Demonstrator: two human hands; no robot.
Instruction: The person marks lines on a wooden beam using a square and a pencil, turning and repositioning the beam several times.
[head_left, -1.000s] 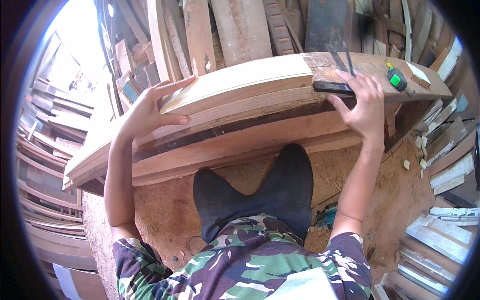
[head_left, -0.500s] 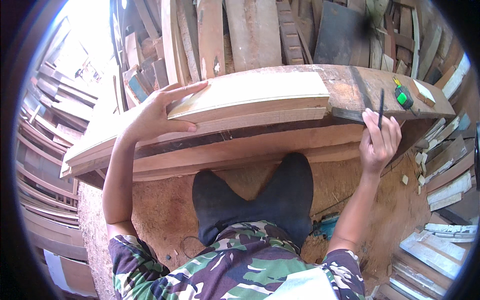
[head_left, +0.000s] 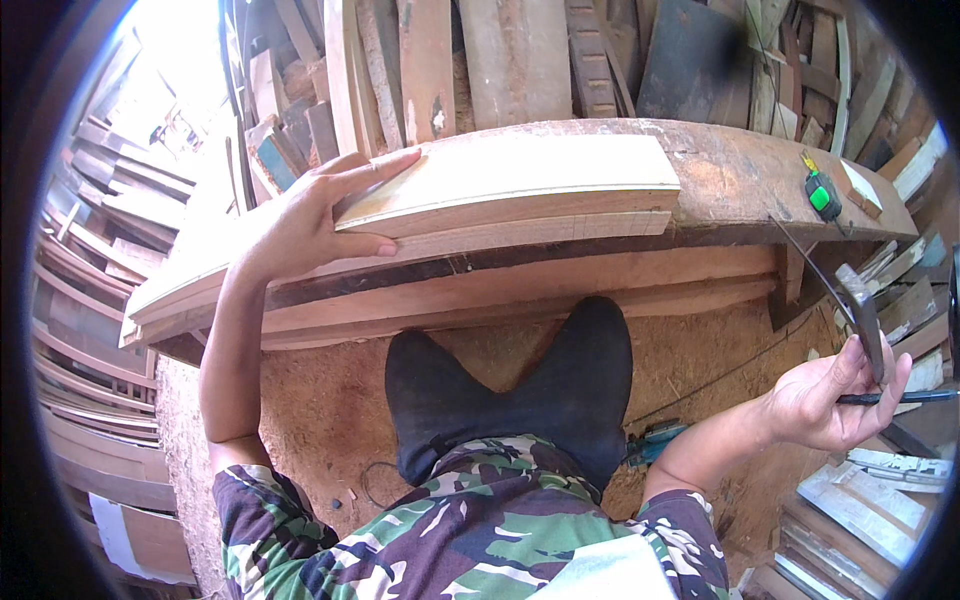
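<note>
Two long pale wooden boards [head_left: 540,185] lie stacked along the bench, with pencil lines on the lower one's front edge near its right end. My left hand [head_left: 320,215] grips across the stack, its thumb at the near edge and its fingers stretched over the top toward the far edge. Off the bench at the right, my right hand [head_left: 840,395], palm turned up, is closed on a try square [head_left: 868,325], whose thin blade points up and left. A dark pencil [head_left: 915,397] is also held between its fingers, sticking out to the right.
The wooden bench [head_left: 730,170] carries a green and black tape measure [head_left: 823,196] and a small wood block [head_left: 860,190] at its right end. Planks [head_left: 515,60] lean behind it. Offcuts [head_left: 865,510] pile up at right. A teal power tool [head_left: 655,440] lies on the floor.
My right hand has lifted the try square off the bench edge and swung it right and toward me, turning palm up with the pencil still held. My left hand stays on the boards.
</note>
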